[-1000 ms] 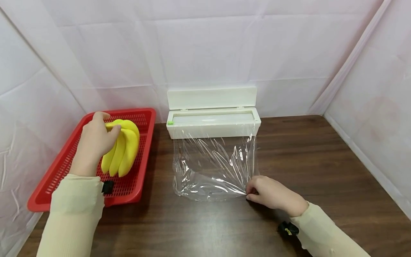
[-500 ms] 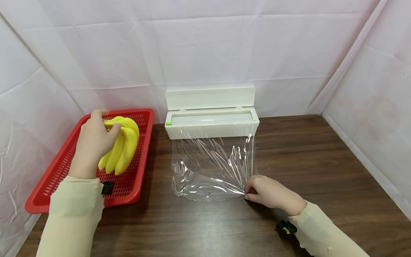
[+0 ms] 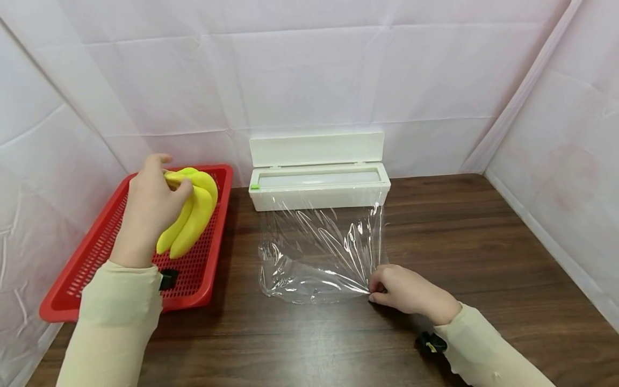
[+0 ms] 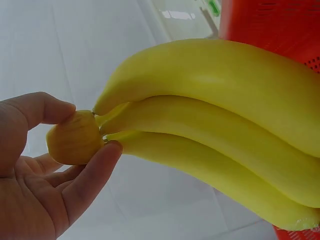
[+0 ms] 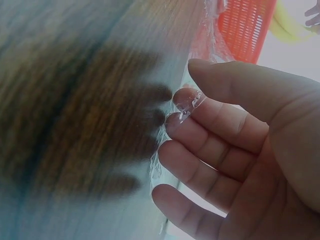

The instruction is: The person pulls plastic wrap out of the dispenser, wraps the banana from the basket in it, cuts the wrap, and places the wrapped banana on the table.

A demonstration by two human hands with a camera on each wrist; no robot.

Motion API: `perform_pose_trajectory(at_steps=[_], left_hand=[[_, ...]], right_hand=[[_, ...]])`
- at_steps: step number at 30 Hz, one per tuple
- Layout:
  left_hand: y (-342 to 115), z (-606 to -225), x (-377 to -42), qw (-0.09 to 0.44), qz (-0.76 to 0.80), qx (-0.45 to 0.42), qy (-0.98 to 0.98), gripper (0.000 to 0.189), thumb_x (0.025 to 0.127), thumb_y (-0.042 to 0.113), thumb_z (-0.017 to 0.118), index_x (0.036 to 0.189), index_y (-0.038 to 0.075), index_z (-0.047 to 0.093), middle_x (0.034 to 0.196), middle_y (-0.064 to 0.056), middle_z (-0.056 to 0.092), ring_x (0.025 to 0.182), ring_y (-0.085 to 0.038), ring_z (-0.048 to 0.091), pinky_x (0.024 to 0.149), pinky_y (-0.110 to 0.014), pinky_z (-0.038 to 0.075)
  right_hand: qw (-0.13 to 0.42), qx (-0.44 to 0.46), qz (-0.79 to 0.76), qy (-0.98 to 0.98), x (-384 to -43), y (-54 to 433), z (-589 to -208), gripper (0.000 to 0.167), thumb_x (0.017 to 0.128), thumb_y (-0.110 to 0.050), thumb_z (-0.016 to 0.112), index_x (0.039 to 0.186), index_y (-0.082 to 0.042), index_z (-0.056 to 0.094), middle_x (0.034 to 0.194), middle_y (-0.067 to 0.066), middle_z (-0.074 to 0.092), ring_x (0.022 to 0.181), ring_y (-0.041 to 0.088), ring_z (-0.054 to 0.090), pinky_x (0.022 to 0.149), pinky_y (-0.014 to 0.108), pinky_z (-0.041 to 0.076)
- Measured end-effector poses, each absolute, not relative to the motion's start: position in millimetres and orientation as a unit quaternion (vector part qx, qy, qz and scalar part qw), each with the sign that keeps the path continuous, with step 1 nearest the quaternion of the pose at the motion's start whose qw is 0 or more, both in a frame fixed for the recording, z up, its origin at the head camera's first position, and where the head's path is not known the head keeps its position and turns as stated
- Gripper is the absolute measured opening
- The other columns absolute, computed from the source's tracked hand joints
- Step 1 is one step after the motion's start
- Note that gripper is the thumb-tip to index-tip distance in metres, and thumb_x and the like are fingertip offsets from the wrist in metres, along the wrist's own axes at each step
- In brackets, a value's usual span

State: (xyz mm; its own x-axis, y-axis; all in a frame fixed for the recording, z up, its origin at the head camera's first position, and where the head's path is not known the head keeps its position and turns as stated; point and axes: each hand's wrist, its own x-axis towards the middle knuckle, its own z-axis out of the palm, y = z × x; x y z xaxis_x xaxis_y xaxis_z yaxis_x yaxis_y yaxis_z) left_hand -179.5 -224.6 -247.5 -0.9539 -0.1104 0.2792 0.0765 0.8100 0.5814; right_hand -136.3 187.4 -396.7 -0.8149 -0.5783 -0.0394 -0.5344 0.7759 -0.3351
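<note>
My left hand [image 3: 152,207] pinches a bunch of yellow bananas [image 3: 197,217] by its brown stem knob [image 4: 75,137], between thumb and fingers. The bananas hang over the red basket [image 3: 213,266], their tips pointing down in the head view. On the right, my right hand [image 3: 408,290] pinches the near right corner of a clear sheet of cling film [image 3: 314,258] close over the table. Creases run through the film toward that corner. The sheet comes from the white film dispenser [image 3: 319,200], whose lid [image 3: 316,149] stands raised.
The slotted basket stands at the left, near the white cloth side wall [image 3: 29,215]. A small green piece [image 3: 254,186] sits at the dispenser's left end, and the back cloth [image 3: 309,75] rises behind it. Dark wooden table [image 3: 483,242] extends to the right.
My left hand has lifted the bananas higher and slightly to the right. My right hand stays at the corner of the cling film.
</note>
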Motion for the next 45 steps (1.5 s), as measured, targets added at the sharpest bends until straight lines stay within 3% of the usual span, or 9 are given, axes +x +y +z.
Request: perform_pose_trajectory(at_steps=[17, 27, 45], left_hand=[[-191.6, -234.1, -168.9, 0.230, -0.281, -0.054, -0.930, 0.048, 0.088, 0.015, 0.049, 0.132, -0.003, 0.042, 0.102, -0.022, 0.057, 0.081, -0.032, 0.050, 0.066, -0.040, 0.039], [-171.5, -224.0, -175.0, 0.225, -0.275, -0.081, -0.931, 0.046, 0.090, 0.016, 0.049, 0.132, 0.000, 0.043, 0.094, -0.018, 0.055, 0.075, -0.029, 0.046, 0.063, -0.038, 0.039], [-154.2, -223.5, -181.8, 0.207, -0.259, -0.098, -0.938, 0.044, 0.089, 0.015, 0.050, 0.130, 0.000, 0.044, 0.111, -0.020, 0.058, 0.087, -0.034, 0.053, 0.071, -0.047, 0.046]], right_hand=[[0.068, -0.306, -0.157, 0.937, -137.3, 187.8, -397.3, 0.013, 0.082, -0.017, 0.070, 0.071, -0.019, 0.063, 0.073, -0.012, 0.053, 0.068, 0.002, 0.045, 0.062, 0.022, 0.041], [0.068, -0.294, -0.152, 0.941, -140.8, 185.8, -395.7, 0.011, 0.082, -0.018, 0.071, 0.073, -0.018, 0.064, 0.073, -0.012, 0.055, 0.068, 0.002, 0.048, 0.062, 0.023, 0.043], [0.065, -0.293, -0.147, 0.943, -145.0, 183.9, -398.7, 0.010, 0.081, -0.018, 0.072, 0.074, -0.017, 0.065, 0.075, -0.010, 0.056, 0.069, 0.003, 0.049, 0.063, 0.024, 0.043]])
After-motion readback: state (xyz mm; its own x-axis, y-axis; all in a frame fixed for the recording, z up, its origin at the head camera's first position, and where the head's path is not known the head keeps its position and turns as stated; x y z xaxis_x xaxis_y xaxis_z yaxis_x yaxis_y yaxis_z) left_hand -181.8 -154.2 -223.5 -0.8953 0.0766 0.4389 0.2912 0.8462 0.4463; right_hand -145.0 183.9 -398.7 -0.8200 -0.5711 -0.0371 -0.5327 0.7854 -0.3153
